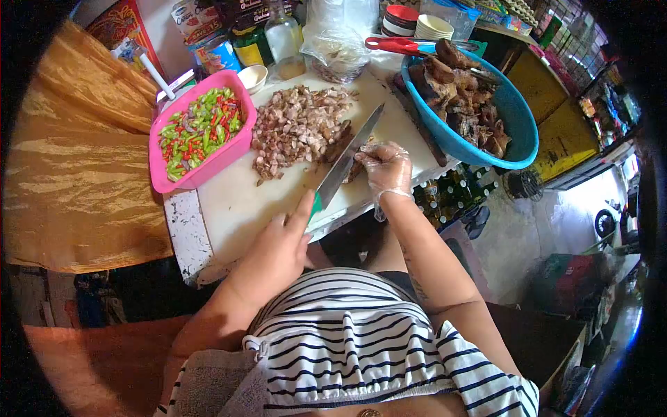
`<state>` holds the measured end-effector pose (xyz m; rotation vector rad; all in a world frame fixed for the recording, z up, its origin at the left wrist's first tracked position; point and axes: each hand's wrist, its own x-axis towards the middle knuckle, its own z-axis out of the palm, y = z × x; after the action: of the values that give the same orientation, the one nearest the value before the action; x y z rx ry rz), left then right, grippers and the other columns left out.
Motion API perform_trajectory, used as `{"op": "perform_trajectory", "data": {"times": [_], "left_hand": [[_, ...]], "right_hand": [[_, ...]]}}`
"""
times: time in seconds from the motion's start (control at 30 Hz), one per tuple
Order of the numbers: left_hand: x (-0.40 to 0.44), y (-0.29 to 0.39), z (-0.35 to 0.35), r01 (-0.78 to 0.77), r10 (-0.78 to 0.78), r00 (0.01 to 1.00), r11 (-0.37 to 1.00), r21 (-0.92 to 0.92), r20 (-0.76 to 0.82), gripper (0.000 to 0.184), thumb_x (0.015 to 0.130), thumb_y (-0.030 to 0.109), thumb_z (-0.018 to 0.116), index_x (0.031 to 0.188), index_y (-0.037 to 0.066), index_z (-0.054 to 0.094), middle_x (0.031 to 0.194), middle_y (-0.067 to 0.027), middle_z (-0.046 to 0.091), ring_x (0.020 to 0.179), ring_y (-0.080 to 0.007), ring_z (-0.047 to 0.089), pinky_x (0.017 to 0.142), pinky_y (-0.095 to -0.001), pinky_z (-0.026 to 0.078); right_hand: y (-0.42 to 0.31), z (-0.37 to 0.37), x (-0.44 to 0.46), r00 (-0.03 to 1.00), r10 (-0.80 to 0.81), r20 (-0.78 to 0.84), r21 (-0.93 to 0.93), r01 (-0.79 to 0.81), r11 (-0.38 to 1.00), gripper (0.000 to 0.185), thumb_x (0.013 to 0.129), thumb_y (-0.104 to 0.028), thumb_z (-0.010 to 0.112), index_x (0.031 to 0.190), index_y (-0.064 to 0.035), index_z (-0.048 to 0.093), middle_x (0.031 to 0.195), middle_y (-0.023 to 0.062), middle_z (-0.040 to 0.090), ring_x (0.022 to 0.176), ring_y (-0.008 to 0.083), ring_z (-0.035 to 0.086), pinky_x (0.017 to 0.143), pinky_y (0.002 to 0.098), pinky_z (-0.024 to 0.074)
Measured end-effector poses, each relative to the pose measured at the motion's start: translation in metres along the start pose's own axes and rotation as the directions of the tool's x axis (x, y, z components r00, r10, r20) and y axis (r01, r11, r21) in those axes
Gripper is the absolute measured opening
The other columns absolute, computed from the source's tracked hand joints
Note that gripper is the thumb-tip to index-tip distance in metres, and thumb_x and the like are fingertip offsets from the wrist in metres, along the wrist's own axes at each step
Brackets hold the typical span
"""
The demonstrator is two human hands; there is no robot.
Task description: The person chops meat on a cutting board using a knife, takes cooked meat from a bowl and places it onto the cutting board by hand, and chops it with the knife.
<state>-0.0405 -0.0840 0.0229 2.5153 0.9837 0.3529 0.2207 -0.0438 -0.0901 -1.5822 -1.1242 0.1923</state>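
Observation:
My left hand is wrapped round the green handle of a large kitchen knife, whose blade slants up and to the right over the white cutting board. My right hand, in a clear plastic glove, has its fingers bent over a piece of brown meat beside the blade. The fingers partly hide that piece. Left of the knife lies a heap of chopped meat. A pink basin with cut green and red chilies stands at the board's left edge.
A blue basin of large browned meat pieces stands at the right, with a red-handled utensil at its rim. Bottles, a small white bowl and stacked bowls line the back. Several bottles stand below, right of the table.

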Motion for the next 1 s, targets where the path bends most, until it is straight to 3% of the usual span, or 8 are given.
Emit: {"op": "perform_trajectory", "data": {"times": [0.1, 0.43, 0.47, 0.53, 0.63, 0.7, 0.77, 1.0], "left_hand": [[-0.019, 0.011, -0.019, 0.131, -0.138, 0.976, 0.990, 0.053, 0.170, 0.075, 0.096, 0.008, 0.062, 0.162, 0.011, 0.028, 0.102, -0.0283, 0.061, 0.093, -0.0473, 0.062, 0.082, -0.0538, 0.051], [0.085, 0.002, 0.029, 0.016, -0.023, 0.997, 0.995, 0.101, 0.075, 0.074, 0.088, -0.006, 0.052, 0.158, -0.001, 0.030, 0.100, -0.0344, 0.064, 0.092, -0.0478, 0.066, 0.085, -0.0505, 0.054], [0.089, -0.007, 0.036, 0.075, -0.085, 0.994, 0.988, 0.131, 0.068, 0.071, 0.096, 0.013, 0.062, 0.160, 0.010, 0.031, 0.111, -0.0317, 0.065, 0.095, -0.0492, 0.067, 0.084, -0.0546, 0.054], [0.086, -0.016, 0.033, 0.055, -0.059, 0.997, 0.995, 0.078, 0.045, 0.071, 0.096, 0.013, 0.062, 0.160, 0.011, 0.031, 0.112, -0.0311, 0.065, 0.097, -0.0496, 0.066, 0.086, -0.0546, 0.054], [0.078, -0.016, 0.025, 0.048, -0.049, 0.999, 0.998, 0.052, 0.024, 0.069, 0.095, 0.012, 0.063, 0.158, 0.012, 0.036, 0.112, -0.0300, 0.066, 0.100, -0.0489, 0.066, 0.088, -0.0543, 0.053], [0.072, -0.023, 0.029, -0.015, 0.018, 0.999, 0.998, 0.060, -0.048, 0.068, 0.094, 0.012, 0.064, 0.157, 0.012, 0.038, 0.112, -0.0297, 0.066, 0.101, -0.0480, 0.066, 0.088, -0.0542, 0.053], [0.067, -0.019, 0.024, -0.013, 0.020, 0.999, 0.990, 0.141, -0.047, 0.065, 0.094, 0.005, 0.056, 0.156, 0.009, 0.040, 0.108, -0.0322, 0.065, 0.094, -0.0479, 0.066, 0.084, -0.0538, 0.054], [0.057, -0.013, 0.013, -0.034, 0.059, 0.993, 0.972, 0.231, -0.100, 0.060, 0.092, 0.002, 0.052, 0.152, 0.006, 0.046, 0.105, -0.0270, 0.066, 0.090, -0.0436, 0.069, 0.080, -0.0516, 0.056]], "right_hand": [[-0.008, -0.006, 0.002, 0.999, 0.024, 0.026, -0.031, -0.023, 0.999, 0.014, 0.072, -0.001, 0.084, 0.084, -0.0036, 0.078, 0.087, 0.0136, 0.074, 0.085, 0.0300, 0.071, 0.079, 0.0382, 0.0559], [-0.005, -0.008, 0.003, 0.998, 0.003, 0.066, -0.110, 0.005, 0.994, 0.016, 0.076, -0.013, 0.086, 0.088, -0.0058, 0.079, 0.089, 0.0151, 0.074, 0.088, 0.0335, 0.071, 0.081, 0.0406, 0.0557], [-0.007, -0.009, 0.001, 0.998, 0.006, 0.058, -0.097, 0.000, 0.995, 0.016, 0.076, -0.013, 0.085, 0.088, -0.0058, 0.079, 0.088, 0.0150, 0.073, 0.088, 0.0336, 0.071, 0.081, 0.0406, 0.0557], [-0.010, -0.011, 0.000, 0.995, -0.075, 0.064, -0.180, 0.085, 0.980, 0.021, 0.077, -0.013, 0.084, 0.096, -0.0060, 0.078, 0.092, 0.0148, 0.073, 0.089, 0.0339, 0.071, 0.080, 0.0405, 0.0556], [-0.018, -0.019, 0.005, 0.979, -0.097, 0.181, -0.116, 0.120, 0.986, 0.030, 0.076, -0.006, 0.084, 0.105, -0.0075, 0.075, 0.098, 0.0152, 0.071, 0.094, 0.0367, 0.068, 0.083, 0.0424, 0.0547], [-0.010, -0.012, 0.014, 0.957, -0.016, 0.290, 0.362, -0.095, 0.927, 0.037, 0.075, -0.009, 0.084, 0.110, -0.0093, 0.073, 0.105, 0.0162, 0.068, 0.099, 0.0383, 0.067, 0.084, 0.0438, 0.0544], [-0.020, -0.020, 0.017, 0.922, -0.205, 0.327, -0.117, 0.255, 0.960, 0.036, 0.075, -0.011, 0.084, 0.110, -0.0089, 0.073, 0.105, 0.0166, 0.067, 0.100, 0.0387, 0.066, 0.084, 0.0441, 0.0543], [-0.005, -0.007, 0.022, 0.868, -0.390, 0.307, -0.054, 0.425, 0.904, 0.017, 0.073, -0.006, 0.082, 0.085, -0.0046, 0.071, 0.091, 0.0178, 0.068, 0.086, 0.0401, 0.065, 0.073, 0.0474, 0.0530]]}}
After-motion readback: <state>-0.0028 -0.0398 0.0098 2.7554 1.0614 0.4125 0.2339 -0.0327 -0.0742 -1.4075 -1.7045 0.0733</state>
